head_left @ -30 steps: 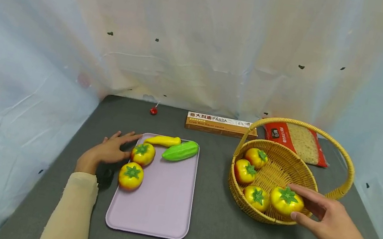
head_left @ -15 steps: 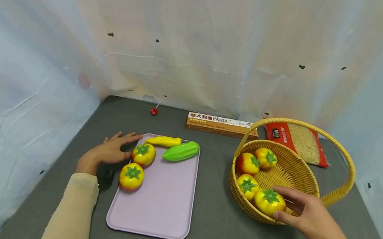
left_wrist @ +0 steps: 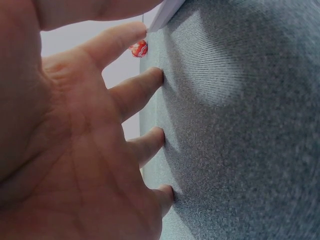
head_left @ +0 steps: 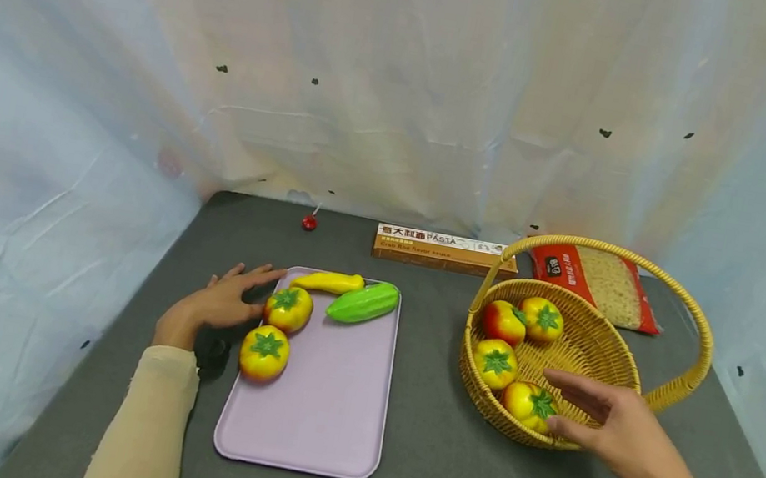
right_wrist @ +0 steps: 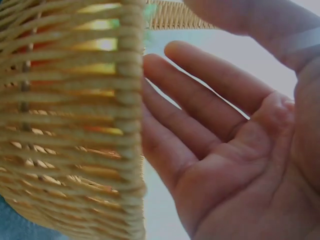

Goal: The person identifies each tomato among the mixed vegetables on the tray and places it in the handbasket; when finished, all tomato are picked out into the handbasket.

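In the head view, my right hand [head_left: 632, 433] is over the near right rim of a wicker basket [head_left: 596, 351]. Its fingers are spread apart, and the thumb is close to a yellow-red tomato [head_left: 528, 405] lying inside; contact cannot be told. Three more tomatoes sit along the basket's left side, one being the red-sided tomato [head_left: 502, 321]. My left hand [head_left: 220, 303] rests on the table with fingers extended, by the upper left edge of a lilac tray [head_left: 320, 431]. Two tomatoes [head_left: 264, 353], a yellow pepper-like vegetable [head_left: 326, 281] and a ridged green vegetable [head_left: 363, 302] are on that tray.
A pasta box [head_left: 445, 253] stands at the table's back edge, beside a red packet [head_left: 599, 285] behind the basket. A small red lollipop [head_left: 310, 222] lies at the back left. The tall basket handle [head_left: 698, 343] arches over its opening. Sheeting surrounds the table.
My right hand has moved left and let go of the tomato, which now lies lower in the basket. The other basket tomatoes have shifted. My left hand has stayed put.
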A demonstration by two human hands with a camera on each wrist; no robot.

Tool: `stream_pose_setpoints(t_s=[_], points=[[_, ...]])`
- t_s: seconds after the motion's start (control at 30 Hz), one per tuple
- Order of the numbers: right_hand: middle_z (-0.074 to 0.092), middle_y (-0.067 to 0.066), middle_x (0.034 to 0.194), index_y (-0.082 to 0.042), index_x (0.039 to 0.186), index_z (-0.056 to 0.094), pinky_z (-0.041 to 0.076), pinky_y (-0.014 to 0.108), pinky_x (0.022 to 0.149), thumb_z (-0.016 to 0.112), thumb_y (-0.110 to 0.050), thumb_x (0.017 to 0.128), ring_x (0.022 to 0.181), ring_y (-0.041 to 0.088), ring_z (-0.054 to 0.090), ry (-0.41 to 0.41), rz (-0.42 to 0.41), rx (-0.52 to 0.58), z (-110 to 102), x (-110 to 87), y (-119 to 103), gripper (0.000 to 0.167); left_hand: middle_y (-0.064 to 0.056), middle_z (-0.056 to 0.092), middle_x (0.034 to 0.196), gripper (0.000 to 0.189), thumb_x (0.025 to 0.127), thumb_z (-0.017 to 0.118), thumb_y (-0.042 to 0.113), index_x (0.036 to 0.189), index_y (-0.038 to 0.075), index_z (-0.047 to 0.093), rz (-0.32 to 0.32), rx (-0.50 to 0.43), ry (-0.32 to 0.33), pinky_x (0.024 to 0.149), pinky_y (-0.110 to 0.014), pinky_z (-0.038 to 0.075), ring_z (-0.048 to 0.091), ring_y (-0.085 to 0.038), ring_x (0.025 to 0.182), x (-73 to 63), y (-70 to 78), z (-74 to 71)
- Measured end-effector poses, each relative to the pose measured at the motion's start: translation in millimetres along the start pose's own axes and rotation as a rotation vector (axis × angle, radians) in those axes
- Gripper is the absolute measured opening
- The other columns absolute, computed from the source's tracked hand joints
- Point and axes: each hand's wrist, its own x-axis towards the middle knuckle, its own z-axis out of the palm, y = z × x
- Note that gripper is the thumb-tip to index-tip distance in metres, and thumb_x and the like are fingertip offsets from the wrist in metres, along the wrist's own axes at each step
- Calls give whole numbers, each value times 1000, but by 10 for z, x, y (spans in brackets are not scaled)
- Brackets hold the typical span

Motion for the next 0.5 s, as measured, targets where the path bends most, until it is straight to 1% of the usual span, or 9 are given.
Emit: stream_pose_setpoints(t_s=[0.1,0.17,0.23,0.33,0.4,0.5], points=[[72,12,147,-13,147,70,59,18,95,83,-26,99,127,-6,65,43,-16,1,-18,-11,-25,51,-20,17,184,75,104,64,25,173,28,35,-1,4,1,124,-84,-9,-4,-57,167,-6,1,-8],[73,8,146,-18,147,70,59,17,95,83,-26,100,126,-9,65,62,-31,10,-12,0,-61,49,-19,17,184,75,104,64,25,173,28,35,-1,3,0,124,-84,-9,-4,-57,167,-11,6,-14],[73,4,146,-21,146,70,57,14,97,82,-24,100,128,-7,65,77,-60,38,12,26,-112,48,-19,17,183,75,104,64,25,173,28,36,-1,3,0,124,-84,-9,-3,-57,167,-14,15,-17],[73,1,146,-23,147,70,55,12,100,82,-16,100,131,-1,68,81,-142,102,78,116,-205,49,-20,17,183,75,103,64,26,173,27,36,-1,2,-3,124,-85,-9,-3,-58,167,-12,30,-18],[73,4,147,-20,148,69,54,13,104,82,-9,98,133,5,69,75,-210,165,149,211,-280,53,-20,18,183,75,104,64,26,173,28,36,-1,2,-3,124,-85,-8,-3,-58,167,-8,38,-14],[71,9,149,-15,149,69,53,17,110,84,-2,94,137,11,68,41,-303,254,281,393,-429,58,-20,18,183,75,103,64,26,173,27,36,-1,-4,-4,124,-85,-9,-3,-58,166,-13,38,-12]])
